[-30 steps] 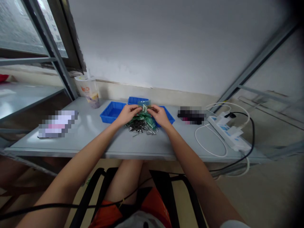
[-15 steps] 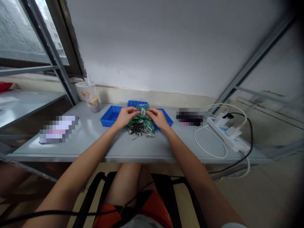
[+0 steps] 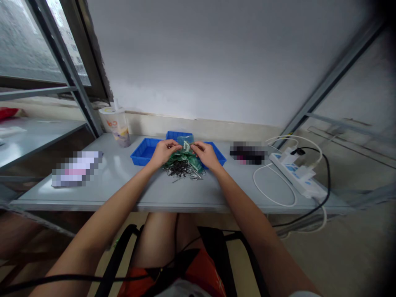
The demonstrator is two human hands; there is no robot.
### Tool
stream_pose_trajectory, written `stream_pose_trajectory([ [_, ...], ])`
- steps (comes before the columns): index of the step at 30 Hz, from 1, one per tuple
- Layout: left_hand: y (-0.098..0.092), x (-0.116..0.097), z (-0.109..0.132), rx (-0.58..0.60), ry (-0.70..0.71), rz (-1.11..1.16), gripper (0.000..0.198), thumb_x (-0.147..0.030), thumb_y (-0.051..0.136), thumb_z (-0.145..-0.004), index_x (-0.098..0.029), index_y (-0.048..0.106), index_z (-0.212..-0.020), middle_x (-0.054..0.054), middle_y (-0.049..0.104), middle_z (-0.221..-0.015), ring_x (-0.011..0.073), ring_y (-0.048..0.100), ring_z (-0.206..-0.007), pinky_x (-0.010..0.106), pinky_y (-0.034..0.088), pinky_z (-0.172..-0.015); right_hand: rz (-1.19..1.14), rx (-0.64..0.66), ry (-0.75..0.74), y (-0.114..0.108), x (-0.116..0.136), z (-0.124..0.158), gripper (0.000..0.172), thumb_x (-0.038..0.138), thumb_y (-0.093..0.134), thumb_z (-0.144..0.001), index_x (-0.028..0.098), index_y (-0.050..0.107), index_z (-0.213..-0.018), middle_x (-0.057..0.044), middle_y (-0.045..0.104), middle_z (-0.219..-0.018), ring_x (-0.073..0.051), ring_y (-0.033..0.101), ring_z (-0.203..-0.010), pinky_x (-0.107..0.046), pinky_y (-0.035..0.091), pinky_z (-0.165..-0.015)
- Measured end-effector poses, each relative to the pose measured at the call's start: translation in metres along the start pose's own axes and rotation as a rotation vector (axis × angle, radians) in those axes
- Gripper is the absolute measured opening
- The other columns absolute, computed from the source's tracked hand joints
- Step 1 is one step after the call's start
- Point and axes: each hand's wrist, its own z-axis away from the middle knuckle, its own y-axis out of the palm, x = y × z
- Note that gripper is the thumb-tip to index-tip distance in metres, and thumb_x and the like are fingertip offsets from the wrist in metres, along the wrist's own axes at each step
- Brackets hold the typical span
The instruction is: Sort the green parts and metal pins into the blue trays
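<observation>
Between my hands is a small clear greenish plastic bag [image 3: 186,142] with white markings or pieces showing on it. My left hand [image 3: 163,152] pinches its left edge, and my right hand [image 3: 204,153] pinches the right edge. Below the bag lies a heap of green plastic bags [image 3: 183,157], partly hidden by my fingers. In front of them a pile of loose metal screws or pins [image 3: 182,169] spreads on the grey table [image 3: 185,194]. Blue trays stand around: one at the left [image 3: 142,151], one behind [image 3: 173,134], one at the right [image 3: 219,154] partly behind my right hand.
A clear drink cup [image 3: 119,128] stands at the back left, with a blurred-out phone-like thing [image 3: 76,168] in front. A blurred dark object [image 3: 247,153] lies right of the trays. Farther right are a white power strip [image 3: 298,175] and looping cables.
My hands stay almost in place, still pinching the bag, which has barely shifted. Below the table, my legs have moved slightly.
</observation>
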Motion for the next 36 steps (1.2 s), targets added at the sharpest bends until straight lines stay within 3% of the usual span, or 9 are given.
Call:
stream_pose_trajectory([
  [7, 0.001, -0.001, 0.002, 0.020, 0.020, 0.017, 0.028, -0.040, 0.062, -0.075, -0.014, 0.065, -0.085, 0.003, 0.066, -0.072, 0.0151, 0.059, -0.066, 0.026, 0.046, -0.062, 0.084, -0.007, -0.048, 0.000, -0.003, -0.001, 0.024, 0.042, 0.052, -0.082, 0.019, 0.060, -0.079, 0.000, 0.062, -0.072, -0.014, 0.058, -0.068, -0.027, 0.045, -0.066],
  [12, 0.002, -0.003, 0.004, 0.049, 0.041, 0.028, 0.028, -0.041, 0.063, -0.075, -0.014, 0.066, -0.084, 0.005, 0.068, -0.079, 0.0165, 0.061, -0.072, 0.028, 0.048, -0.069, 0.134, -0.183, -0.044, -0.001, -0.004, -0.002, 0.025, 0.041, 0.063, -0.073, 0.019, 0.056, -0.083, 0.000, 0.061, -0.074, -0.014, 0.056, -0.069, -0.028, 0.045, -0.068],
  [15, 0.005, -0.006, 0.006, 0.098, 0.082, 0.055, 0.025, -0.038, 0.064, -0.076, -0.015, 0.067, -0.084, 0.006, 0.069, -0.086, 0.0177, 0.062, -0.081, 0.030, 0.048, -0.078, 0.105, -0.066, -0.082, 0.002, 0.000, 0.000, 0.021, 0.038, 0.060, -0.077, 0.019, 0.057, -0.083, -0.003, 0.063, -0.080, -0.015, 0.059, -0.074, -0.029, 0.046, -0.070],
  [18, 0.006, -0.010, 0.008, 0.115, 0.125, 0.100, 0.024, -0.037, 0.063, -0.077, -0.015, 0.068, -0.087, 0.010, 0.067, -0.102, 0.0199, 0.061, -0.097, 0.034, 0.044, -0.090, -0.018, 0.087, -0.096, 0.006, 0.004, 0.004, 0.029, 0.038, 0.061, -0.077, 0.020, 0.058, -0.099, -0.005, 0.066, -0.095, -0.017, 0.062, -0.086, -0.029, 0.049, -0.072],
  [20, 0.006, -0.011, 0.008, 0.118, 0.141, 0.086, 0.026, -0.039, 0.060, -0.080, -0.016, 0.069, -0.087, 0.011, 0.065, -0.110, 0.0211, 0.058, -0.104, 0.035, 0.042, -0.094, -0.069, 0.104, -0.095, 0.008, 0.005, 0.005, 0.036, 0.039, 0.064, -0.074, 0.020, 0.057, -0.103, -0.006, 0.066, -0.098, -0.018, 0.062, -0.088, -0.030, 0.050, -0.072],
  [22, 0.005, -0.011, 0.007, 0.126, 0.143, 0.059, 0.028, -0.040, 0.057, -0.082, -0.016, 0.070, -0.088, 0.011, 0.064, -0.111, 0.0216, 0.056, -0.107, 0.035, 0.043, -0.094, -0.066, 0.069, -0.086, 0.008, 0.004, 0.004, 0.032, 0.040, 0.063, -0.075, 0.018, 0.059, -0.098, -0.005, 0.066, -0.091, -0.017, 0.062, -0.082, -0.030, 0.050, -0.071],
  [27, 0.004, -0.007, 0.004, 0.029, 0.025, 0.135, 0.038, -0.036, 0.065, -0.074, -0.017, 0.061, -0.107, 0.009, 0.065, -0.100, 0.0193, 0.061, -0.088, 0.032, 0.050, -0.075, -0.065, 0.032, -0.013, 0.003, 0.001, 0.001, 0.026, 0.041, 0.057, -0.078, 0.016, 0.060, -0.083, -0.002, 0.063, -0.074, -0.013, 0.058, -0.061, -0.029, 0.048, -0.063],
  [32, 0.000, -0.008, 0.003, 0.104, -0.059, 0.152, 0.032, -0.036, 0.068, -0.069, -0.013, 0.065, -0.091, 0.005, 0.066, -0.077, 0.0151, 0.060, -0.068, 0.029, 0.049, -0.066, -0.117, 0.065, 0.004, 0.002, 0.003, 0.001, 0.026, 0.040, 0.059, -0.076, 0.017, 0.060, -0.087, -0.002, 0.063, -0.076, -0.012, 0.057, -0.059, -0.027, 0.048, -0.059],
  [36, -0.002, -0.010, 0.002, 0.127, -0.058, 0.090, 0.030, -0.035, 0.068, -0.069, -0.014, 0.065, -0.091, 0.002, 0.064, -0.070, 0.0135, 0.057, -0.062, 0.027, 0.046, -0.063, -0.094, 0.040, 0.003, 0.002, 0.003, 0.000, 0.024, 0.040, 0.060, -0.076, 0.019, 0.060, -0.086, 0.003, 0.054, -0.062, -0.012, 0.055, -0.055, -0.025, 0.048, -0.055],
])
